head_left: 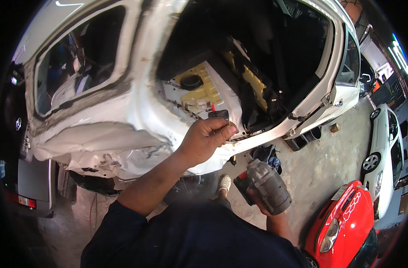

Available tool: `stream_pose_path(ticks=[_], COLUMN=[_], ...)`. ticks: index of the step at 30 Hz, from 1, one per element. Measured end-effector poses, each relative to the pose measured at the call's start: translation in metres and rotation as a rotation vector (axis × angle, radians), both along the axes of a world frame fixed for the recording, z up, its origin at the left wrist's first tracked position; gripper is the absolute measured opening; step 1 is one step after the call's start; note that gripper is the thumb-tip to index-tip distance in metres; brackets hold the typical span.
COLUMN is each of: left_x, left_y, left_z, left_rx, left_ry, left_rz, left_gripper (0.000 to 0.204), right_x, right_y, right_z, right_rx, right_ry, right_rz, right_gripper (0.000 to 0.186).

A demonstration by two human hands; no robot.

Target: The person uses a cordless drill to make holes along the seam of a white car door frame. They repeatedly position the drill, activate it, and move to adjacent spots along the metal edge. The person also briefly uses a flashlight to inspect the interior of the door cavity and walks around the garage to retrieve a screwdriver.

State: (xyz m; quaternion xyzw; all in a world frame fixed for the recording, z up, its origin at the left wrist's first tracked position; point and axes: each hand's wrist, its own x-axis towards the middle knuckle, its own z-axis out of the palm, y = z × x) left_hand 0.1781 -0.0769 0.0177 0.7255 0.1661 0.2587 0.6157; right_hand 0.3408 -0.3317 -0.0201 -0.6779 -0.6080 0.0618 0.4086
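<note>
Power tool (268, 185) is hanging low at the person's right side, out over the floor (320, 163) and apart from the white car (101, 107); the right hand (260, 201) is clamping its handle, though the bulky body is hiding most of the fingers; its nose is pointing up and away from the person, and its weight is probably why the arm is carrying it close in; the left hand (204, 140) is pinching a small dark piece (219, 115) between thumb and fingers, over the lower edge of the car's opening; whether the piece is touching that edge, I cannot tell; such a fingertip grip is seemingly suiting something so small, since part of it is showing past the fingers; the left forearm is stretching forward, likely because the opening is lying ahead; inside it, a yellow panel (206, 91) is carrying a round black part (191, 82); crumpled metal (94, 164) is bulging at the car's lower left; a red car (347, 219) is standing well apart at the lower right.
</note>
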Motion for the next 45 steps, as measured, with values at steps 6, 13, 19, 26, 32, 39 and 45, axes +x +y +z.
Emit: stream_pose_path(ticks=[6, 13, 19, 26, 32, 39, 45], left_x=[-0.080, -0.123, -0.120, -0.090, -0.094, -0.189, -0.226], left_y=[-0.037, -0.054, -0.057, -0.063, -0.053, -0.005, 0.089], left_z=[0.036, 0.049, 0.052, 0.052, 0.029, 0.054, 0.091], left_rx=[-0.503, -0.785, -0.758, -0.740, -0.576, 0.415, 1.055], left_ry=[-0.268, -0.364, -0.370, -0.309, -0.111, 0.171, 0.329], left_rz=[-0.036, -0.041, -0.030, -0.029, 0.153, 0.783, 1.000], left_gripper=[0.028, 0.025, 0.024, 0.022, 0.033, 0.057, 0.054], right_x=[-0.096, -0.129, -0.131, -0.105, -0.087, -0.093, -0.120], right_y=[0.021, 0.031, 0.034, 0.044, 0.059, 0.110, 0.154], right_z=[0.023, 0.026, 0.030, 0.036, 0.020, -0.014, -0.020], right_rx=[-0.090, 0.150, 0.029, 0.242, -0.098, 0.055, 0.054], right_ry=[-0.175, -0.046, 0.160, 0.002, 0.237, 0.138, 0.187], right_rz=[-0.147, -0.061, -0.071, 0.041, 0.189, 0.281, 0.187], right_gripper=[0.070, 0.066, 0.070, 0.068, 0.077, 0.087, 0.088])
